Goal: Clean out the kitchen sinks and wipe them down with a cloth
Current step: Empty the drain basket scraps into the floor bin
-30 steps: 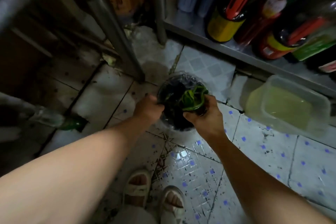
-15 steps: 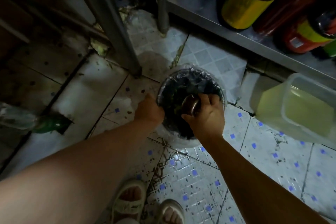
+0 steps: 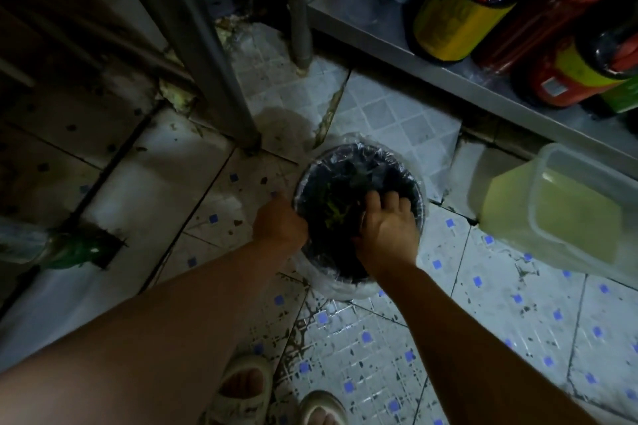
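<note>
Standing on the tiled floor (image 3: 379, 121), straight ahead of both hands at twelve o'clock: one small round bin (image 3: 423, 203), lined with a dark bag under clear film, green scraps (image 3: 333, 209) inside. Left hand (image 3: 279, 222) grips the rim at nine o'clock. Right hand (image 3: 388, 229) reaches into the mouth at four o'clock, fingers dipping in; what it holds cannot be told. Round, so no long axis; the right hand is nearer the scraps.

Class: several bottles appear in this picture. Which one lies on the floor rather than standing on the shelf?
The clear bottle with a green end, lying on its side on the floor at far left. The other bottles, with yellow and red labels, stand on the metal shelf at upper right.
</note>
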Demonstrator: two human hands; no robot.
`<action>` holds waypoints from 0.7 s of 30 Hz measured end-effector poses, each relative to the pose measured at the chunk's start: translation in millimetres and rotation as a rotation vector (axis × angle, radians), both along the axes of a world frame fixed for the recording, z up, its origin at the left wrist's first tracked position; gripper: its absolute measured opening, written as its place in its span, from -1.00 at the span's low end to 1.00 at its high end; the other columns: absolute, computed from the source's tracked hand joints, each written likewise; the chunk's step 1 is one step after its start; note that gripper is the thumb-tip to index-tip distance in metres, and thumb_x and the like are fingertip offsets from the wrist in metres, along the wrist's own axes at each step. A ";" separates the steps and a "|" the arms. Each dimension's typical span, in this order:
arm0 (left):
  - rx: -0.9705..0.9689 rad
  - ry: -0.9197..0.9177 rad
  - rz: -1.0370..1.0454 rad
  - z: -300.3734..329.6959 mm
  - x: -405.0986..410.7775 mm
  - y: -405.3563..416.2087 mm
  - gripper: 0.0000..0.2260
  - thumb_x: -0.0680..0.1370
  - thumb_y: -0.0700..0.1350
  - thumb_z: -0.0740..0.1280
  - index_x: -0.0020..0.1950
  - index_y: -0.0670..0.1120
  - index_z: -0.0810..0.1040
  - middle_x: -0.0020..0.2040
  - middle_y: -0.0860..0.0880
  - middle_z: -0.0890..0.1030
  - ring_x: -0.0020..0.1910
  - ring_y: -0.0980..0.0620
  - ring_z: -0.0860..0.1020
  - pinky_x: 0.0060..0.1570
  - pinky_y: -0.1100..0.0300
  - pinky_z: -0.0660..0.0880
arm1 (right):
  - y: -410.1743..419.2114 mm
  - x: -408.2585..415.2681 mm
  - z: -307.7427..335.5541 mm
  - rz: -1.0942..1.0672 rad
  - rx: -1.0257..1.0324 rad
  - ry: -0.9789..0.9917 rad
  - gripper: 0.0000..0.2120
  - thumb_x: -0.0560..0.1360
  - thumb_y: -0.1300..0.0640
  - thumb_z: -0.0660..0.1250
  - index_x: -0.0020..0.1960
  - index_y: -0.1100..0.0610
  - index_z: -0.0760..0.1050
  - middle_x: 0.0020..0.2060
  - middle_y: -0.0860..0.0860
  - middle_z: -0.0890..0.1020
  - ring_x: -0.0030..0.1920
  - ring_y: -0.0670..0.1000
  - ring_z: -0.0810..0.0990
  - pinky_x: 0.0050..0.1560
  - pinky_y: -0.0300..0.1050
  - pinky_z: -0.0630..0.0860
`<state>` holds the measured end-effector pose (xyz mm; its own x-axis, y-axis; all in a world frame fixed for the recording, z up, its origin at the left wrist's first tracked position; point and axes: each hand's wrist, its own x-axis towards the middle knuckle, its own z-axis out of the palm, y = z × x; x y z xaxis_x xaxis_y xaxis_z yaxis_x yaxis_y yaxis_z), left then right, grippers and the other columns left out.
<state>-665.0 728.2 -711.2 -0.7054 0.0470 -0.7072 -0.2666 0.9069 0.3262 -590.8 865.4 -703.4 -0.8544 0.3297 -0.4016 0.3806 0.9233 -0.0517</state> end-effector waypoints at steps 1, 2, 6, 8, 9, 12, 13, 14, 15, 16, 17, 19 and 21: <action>-0.009 0.002 0.000 -0.4 -0.2 0.2 -0.61 0.57 -0.18 0.27 0.36 -0.28 0.33 0.22 -0.25 0.51 0.19 -0.22 0.48 0.08 0.03 0.42 | 0.9 1.5 0.6 -0.019 -0.011 0.061 -0.45 0.44 0.06 0.38 0.36 0.14 0.28 0.22 0.16 0.42 0.21 0.17 0.39 0.19 0.00 0.35; -0.016 0.002 -0.001 -0.2 -0.9 0.0 -0.60 0.57 -0.17 0.27 0.37 -0.27 0.32 0.21 -0.24 0.51 0.19 -0.22 0.48 0.06 0.04 0.42 | 2.1 3.8 3.7 -0.024 -0.035 0.066 -0.46 0.44 0.08 0.37 0.36 0.14 0.28 0.23 0.15 0.43 0.22 0.17 0.40 0.21 -0.01 0.34; 0.017 -0.013 0.019 12.0 -3.3 -4.8 -0.65 0.59 -0.09 0.27 0.32 -0.21 0.33 0.24 -0.22 0.48 0.20 -0.21 0.47 0.00 0.10 0.38 | 4.7 15.5 24.6 -0.307 -0.284 0.234 -0.34 0.33 0.14 0.51 0.34 0.15 0.30 0.23 0.14 0.47 0.22 0.17 0.46 0.24 0.04 0.43; 0.036 -0.010 0.070 25.3 -2.8 -9.0 -0.57 0.57 -0.08 0.29 0.39 -0.19 0.28 0.34 -0.21 0.39 0.26 -0.21 0.43 0.10 0.06 0.41 | 1.1 17.3 35.4 -0.317 -0.306 0.413 -0.33 0.27 0.18 0.54 0.31 0.18 0.35 0.20 0.16 0.49 0.18 0.17 0.48 0.17 0.05 0.46; 0.034 -0.004 0.089 33.3 -3.2 -10.7 -0.54 0.57 -0.09 0.29 0.42 -0.18 0.26 0.38 -0.21 0.35 0.27 -0.22 0.42 0.11 0.04 0.42 | -1.1 18.0 40.5 -0.268 -0.298 0.419 -0.36 0.30 0.18 0.52 0.31 0.19 0.35 0.20 0.17 0.49 0.18 0.17 0.47 0.16 0.04 0.46; 0.009 -0.023 0.079 60.2 -2.0 -16.0 -0.49 0.54 -0.13 0.32 0.44 -0.17 0.23 0.38 -0.22 0.30 0.23 -0.23 0.45 0.01 0.07 0.45 | -5.4 24.7 48.3 -0.230 -0.263 0.164 -0.44 0.44 0.17 0.40 0.36 0.18 0.26 0.27 0.16 0.43 0.26 0.18 0.42 0.21 -0.01 0.43; 0.003 -0.023 0.056 69.5 -0.8 -16.0 -0.49 0.54 -0.13 0.32 0.44 -0.17 0.24 0.37 -0.23 0.29 0.22 -0.22 0.45 -0.02 0.10 0.44 | -4.9 27.4 52.2 -0.303 -0.300 0.162 -0.43 0.41 0.20 0.42 0.34 0.18 0.27 0.26 0.15 0.43 0.25 0.18 0.44 0.21 0.00 0.45; -0.002 -0.012 0.040 80.4 0.7 -16.8 -0.50 0.53 -0.12 0.32 0.42 -0.16 0.25 0.37 -0.23 0.29 0.22 -0.22 0.45 -0.03 0.12 0.42 | -4.5 29.7 58.8 -0.365 -0.368 0.199 -0.41 0.37 0.23 0.46 0.32 0.19 0.29 0.25 0.15 0.45 0.22 0.19 0.47 0.19 0.01 0.47; -0.005 -0.004 0.027 90.8 3.4 -17.6 -0.52 0.53 -0.12 0.32 0.42 -0.16 0.27 0.37 -0.23 0.28 0.22 -0.21 0.44 -0.02 0.13 0.41 | -6.2 30.7 69.8 -0.415 -0.438 0.253 -0.38 0.33 0.27 0.50 0.30 0.18 0.30 0.24 0.14 0.46 0.20 0.18 0.49 0.19 0.01 0.49; -0.007 -0.002 0.018 101.3 6.2 -17.0 -0.53 0.53 -0.11 0.32 0.41 -0.15 0.29 0.36 -0.22 0.28 0.23 -0.21 0.44 0.01 0.13 0.42 | -8.7 32.3 81.7 -0.458 -0.494 0.287 -0.36 0.30 0.30 0.51 0.30 0.18 0.31 0.23 0.14 0.47 0.20 0.17 0.50 0.19 0.00 0.49; -0.010 -0.002 0.019 113.5 8.6 -16.5 -0.55 0.53 -0.10 0.32 0.39 -0.13 0.31 0.35 -0.20 0.29 0.22 -0.20 0.45 0.03 0.12 0.43 | -11.1 34.0 93.9 -0.486 -0.542 0.317 -0.34 0.28 0.32 0.52 0.30 0.19 0.31 0.24 0.14 0.46 0.21 0.16 0.50 0.20 -0.03 0.49; -0.003 -0.007 0.045 139.0 13.9 -16.6 -0.60 0.53 -0.09 0.31 0.35 -0.10 0.36 0.33 -0.18 0.33 0.19 -0.18 0.48 0.01 0.12 0.44 | -17.8 38.5 119.0 -0.492 -0.591 0.346 -0.29 0.28 0.36 0.50 0.36 0.19 0.30 0.29 0.16 0.41 0.26 0.14 0.46 0.23 -0.18 0.41; 0.035 0.000 0.065 171.6 19.0 -14.9 -0.71 0.54 -0.12 0.30 0.25 -0.09 0.44 0.29 -0.15 0.42 0.14 -0.12 0.51 0.01 0.15 0.44 | -20.3 43.6 151.2 -0.457 -0.629 0.367 -0.29 0.27 0.40 0.48 0.37 0.19 0.33 0.31 0.15 0.37 0.30 0.12 0.41 0.20 -0.31 0.32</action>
<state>-646.0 713.3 -539.6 -0.7079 0.0260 -0.7058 -0.3246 0.8755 0.3579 -547.2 845.1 -552.2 -0.8037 0.4815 -0.3496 0.5671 0.4421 -0.6949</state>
